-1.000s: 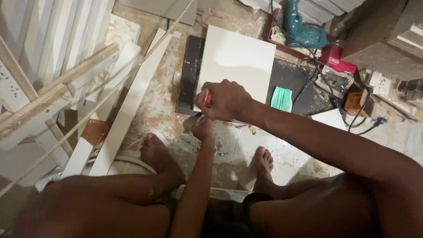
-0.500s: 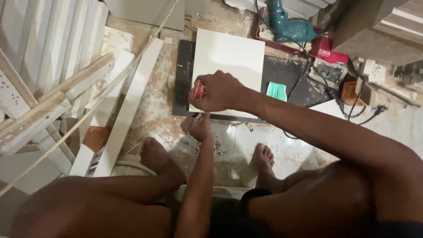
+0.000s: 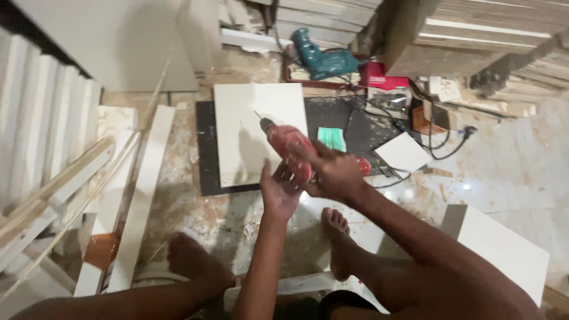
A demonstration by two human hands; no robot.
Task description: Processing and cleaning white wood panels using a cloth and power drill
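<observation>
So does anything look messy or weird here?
Yes. Sawdust covers the floor, and cables lie tangled near the teal drill. Both hands, left hand and right hand, hold a red drill above bare feet.

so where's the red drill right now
Head view, centre: the red drill is held in both hands, right hand and left hand, above the white board.
</observation>
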